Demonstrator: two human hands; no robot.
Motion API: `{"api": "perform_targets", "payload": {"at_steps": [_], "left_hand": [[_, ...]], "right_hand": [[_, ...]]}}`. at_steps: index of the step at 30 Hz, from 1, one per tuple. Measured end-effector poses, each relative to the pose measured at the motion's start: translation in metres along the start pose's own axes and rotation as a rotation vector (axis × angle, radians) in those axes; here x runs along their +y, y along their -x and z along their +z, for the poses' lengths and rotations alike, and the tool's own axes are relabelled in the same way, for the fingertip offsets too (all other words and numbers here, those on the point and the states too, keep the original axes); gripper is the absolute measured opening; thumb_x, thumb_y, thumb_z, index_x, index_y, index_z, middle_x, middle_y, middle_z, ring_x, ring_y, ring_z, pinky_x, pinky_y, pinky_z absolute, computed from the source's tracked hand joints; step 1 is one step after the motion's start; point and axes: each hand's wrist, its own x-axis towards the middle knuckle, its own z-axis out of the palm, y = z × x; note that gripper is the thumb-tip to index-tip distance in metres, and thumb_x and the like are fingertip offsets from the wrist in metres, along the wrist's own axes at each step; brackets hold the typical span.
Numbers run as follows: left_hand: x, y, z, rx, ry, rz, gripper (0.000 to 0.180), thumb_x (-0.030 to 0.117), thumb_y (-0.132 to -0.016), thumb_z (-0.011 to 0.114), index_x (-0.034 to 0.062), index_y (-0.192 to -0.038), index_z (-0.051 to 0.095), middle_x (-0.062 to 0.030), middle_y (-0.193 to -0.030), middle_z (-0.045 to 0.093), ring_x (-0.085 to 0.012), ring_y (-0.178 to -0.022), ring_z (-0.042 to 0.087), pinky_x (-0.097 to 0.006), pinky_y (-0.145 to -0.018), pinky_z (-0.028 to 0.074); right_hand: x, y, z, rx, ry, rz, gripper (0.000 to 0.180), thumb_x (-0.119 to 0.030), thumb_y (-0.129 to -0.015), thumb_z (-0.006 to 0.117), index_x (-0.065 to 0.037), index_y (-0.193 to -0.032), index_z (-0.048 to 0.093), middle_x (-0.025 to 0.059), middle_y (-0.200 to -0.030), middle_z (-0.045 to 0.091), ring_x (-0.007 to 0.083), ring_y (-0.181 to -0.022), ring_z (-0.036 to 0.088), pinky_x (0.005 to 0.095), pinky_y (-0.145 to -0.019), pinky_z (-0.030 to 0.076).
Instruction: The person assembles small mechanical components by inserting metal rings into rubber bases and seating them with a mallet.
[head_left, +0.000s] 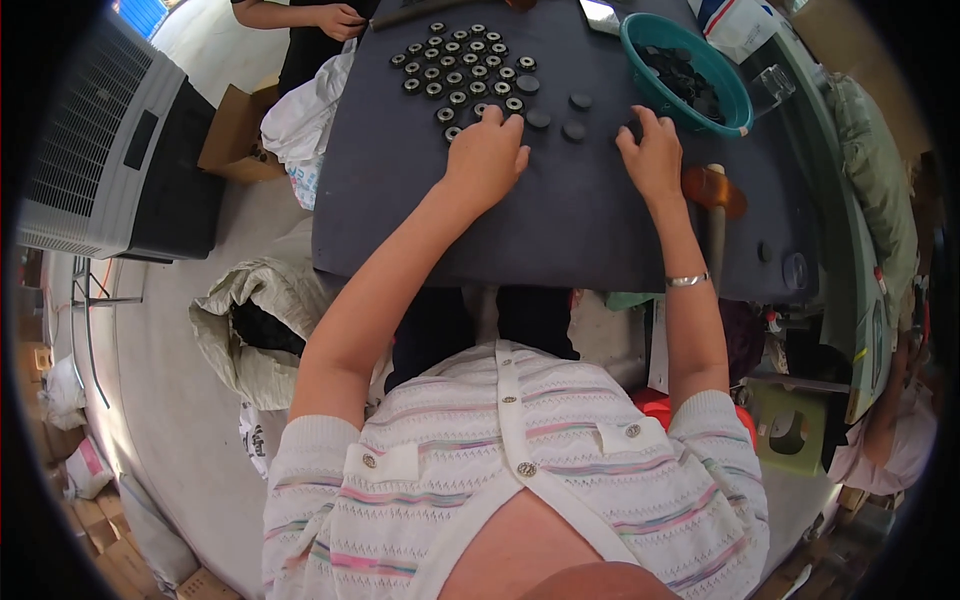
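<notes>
My left hand (487, 158) is at the near edge of a group of round black pieces with metal centres (455, 78), like bearings or small wheels. Its fingers are curled down, and their tips are partly hidden. Just right of it lie several plain black discs (573, 130), flat on the dark table (560, 220). My right hand (652, 155) is over the table below a teal basin (735, 128) of black pieces (685, 85). Between its bent thumb and forefinger shows a dark shape, hard to tell from the tabletop.
A mallet with an amber head (715, 190) lies beside my right wrist. A clear cup (770, 88) stands right of the basin. Another person's hand (340, 22) is at the far left edge. An open woven sack (255, 330) and a large air cooler (120, 140) stand left.
</notes>
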Motion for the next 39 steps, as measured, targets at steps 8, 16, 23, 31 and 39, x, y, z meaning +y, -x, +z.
{"api": "perform_targets", "payload": {"at_steps": [8, 16, 23, 31, 39], "left_hand": [[-0.003, -0.009, 0.017, -0.176, -0.089, 0.018, 0.021, 0.017, -0.077, 0.066, 0.0042, -0.091, 0.057, -0.0147, -0.093, 0.054, -0.0328, -0.075, 0.062, -0.042, -0.065, 0.050], [0.014, -0.055, 0.023, -0.050, 0.026, 0.052, 0.025, 0.016, -0.075, 0.066, 0.0052, -0.096, 0.060, -0.0171, -0.098, 0.055, -0.0328, -0.081, 0.062, -0.042, -0.068, 0.051], [0.010, -0.068, 0.040, -0.213, -0.133, 0.102, 0.020, 0.016, -0.074, 0.066, 0.0022, -0.088, 0.062, -0.0195, -0.099, 0.057, -0.0307, -0.081, 0.064, -0.040, -0.068, 0.053], [0.039, -0.072, 0.049, -0.225, 0.058, 0.008, 0.022, 0.020, -0.072, 0.068, 0.0056, -0.088, 0.063, -0.0179, -0.092, 0.058, -0.0320, -0.081, 0.063, -0.042, -0.070, 0.052], [0.040, -0.057, 0.052, -0.194, 0.205, -0.015, 0.026, 0.018, -0.067, 0.071, 0.0043, -0.088, 0.062, -0.0175, -0.090, 0.061, -0.0340, -0.080, 0.063, -0.044, -0.070, 0.052]], "right_hand": [[0.015, -0.009, 0.021, -0.218, 0.201, 0.035, 0.023, -0.020, -0.082, 0.060, -0.004, -0.098, 0.061, 0.0223, -0.096, 0.055, 0.0372, -0.084, 0.061, 0.0442, -0.076, 0.050], [-0.009, -0.059, 0.037, -0.137, -0.056, -0.143, 0.022, -0.018, -0.080, 0.062, -0.007, -0.099, 0.062, 0.0204, -0.098, 0.057, 0.0369, -0.087, 0.061, 0.0437, -0.077, 0.050], [0.003, -0.072, 0.055, -0.391, -0.089, -0.136, 0.025, -0.016, -0.076, 0.065, -0.008, -0.100, 0.064, 0.0170, -0.100, 0.058, 0.0334, -0.096, 0.060, 0.0390, -0.082, 0.049], [-0.003, -0.092, 0.052, -0.255, -0.335, -0.176, 0.033, -0.020, -0.071, 0.066, -0.008, -0.101, 0.066, 0.0162, -0.089, 0.065, 0.0281, -0.083, 0.063, 0.0375, -0.076, 0.049], [-0.053, -0.116, 0.071, -0.691, -0.070, -0.376, 0.039, -0.017, -0.071, 0.068, -0.009, -0.109, 0.063, 0.0147, -0.101, 0.065, 0.0323, -0.098, 0.060, 0.0419, -0.085, 0.048]]}}
